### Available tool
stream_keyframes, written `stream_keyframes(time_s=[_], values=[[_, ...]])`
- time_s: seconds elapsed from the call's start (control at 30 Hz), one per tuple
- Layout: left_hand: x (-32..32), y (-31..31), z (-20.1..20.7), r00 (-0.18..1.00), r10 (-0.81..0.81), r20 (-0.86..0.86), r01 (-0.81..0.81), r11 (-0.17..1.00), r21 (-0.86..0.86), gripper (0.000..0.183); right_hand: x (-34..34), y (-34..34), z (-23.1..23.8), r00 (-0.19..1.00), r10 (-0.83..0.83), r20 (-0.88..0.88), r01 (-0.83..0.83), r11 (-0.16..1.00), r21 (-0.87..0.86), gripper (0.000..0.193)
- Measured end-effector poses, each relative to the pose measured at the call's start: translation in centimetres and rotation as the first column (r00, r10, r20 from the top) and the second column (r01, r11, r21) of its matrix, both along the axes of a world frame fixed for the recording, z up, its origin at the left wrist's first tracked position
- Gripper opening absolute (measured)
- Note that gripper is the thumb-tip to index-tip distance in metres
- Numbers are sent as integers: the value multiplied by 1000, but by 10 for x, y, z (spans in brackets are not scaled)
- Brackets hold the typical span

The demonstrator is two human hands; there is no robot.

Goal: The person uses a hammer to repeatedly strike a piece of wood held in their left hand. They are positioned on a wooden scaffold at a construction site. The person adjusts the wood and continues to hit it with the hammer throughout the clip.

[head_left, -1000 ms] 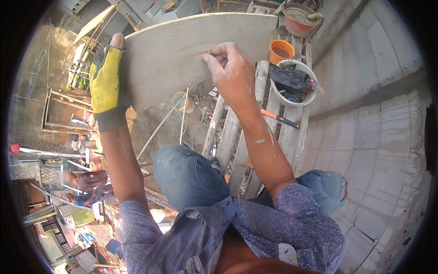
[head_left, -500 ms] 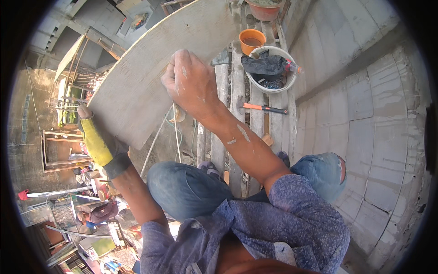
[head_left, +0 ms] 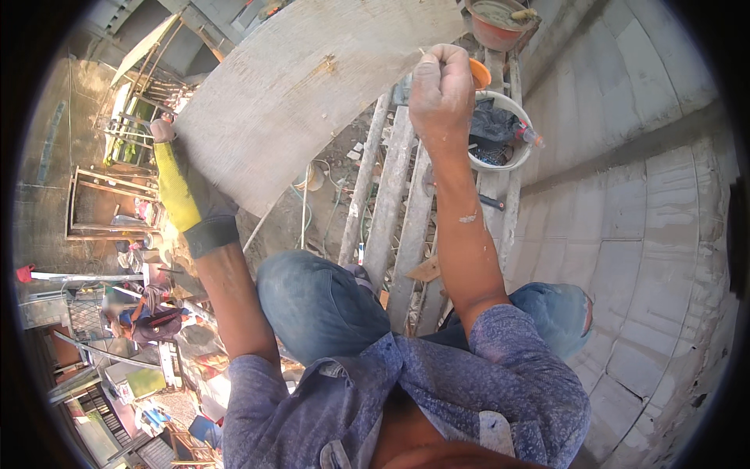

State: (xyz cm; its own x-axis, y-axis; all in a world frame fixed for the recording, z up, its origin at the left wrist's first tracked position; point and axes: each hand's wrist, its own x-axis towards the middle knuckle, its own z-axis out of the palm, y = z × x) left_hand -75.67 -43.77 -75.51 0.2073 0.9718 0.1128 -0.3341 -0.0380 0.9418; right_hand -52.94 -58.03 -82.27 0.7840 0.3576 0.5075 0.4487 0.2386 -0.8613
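Observation:
A broad, worn sheet of plywood (head_left: 281, 86) hangs tilted in front of me, its lower corner above my left knee. My left hand (head_left: 183, 176), in a yellow and grey glove with a bare fingertip showing, grips the sheet's left edge; most of its fingers are hidden behind the wood. Bare and dusty, my right hand (head_left: 442, 94) is closed in a fist at the sheet's right edge. A thin, pale tip pokes out by its thumb, but I cannot make out what the fist holds.
Under me runs a scaffold of whitish planks (head_left: 391, 191) with gaps, high above cluttered ground. At the right stand a white bucket (head_left: 512, 160) with a black bag in it, an orange pail (head_left: 480, 73) and a reddish tub (head_left: 496, 35). A grey block wall (head_left: 625, 211) rises beside them.
My right fist has moved right and away from me, from before the sheet's middle to its right edge. The sheet and my left hand have shifted slightly right in view. My right arm now covers much of the hammer.

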Motion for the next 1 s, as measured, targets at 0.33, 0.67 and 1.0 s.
stream_keyframes(time_s=[0.33,0.67,1.0], values=[[4,-4,5,995,-40,96,34,998,59,82,-25,26,14,745,-261,614,231,964,129,33],[-4,-5,-1,991,-106,85,100,993,69,74,-8,37,5,667,-242,705,162,970,179,16],[-4,24,-20,998,11,60,-19,990,140,69,-7,26,11,776,-205,596,161,979,126,19]])
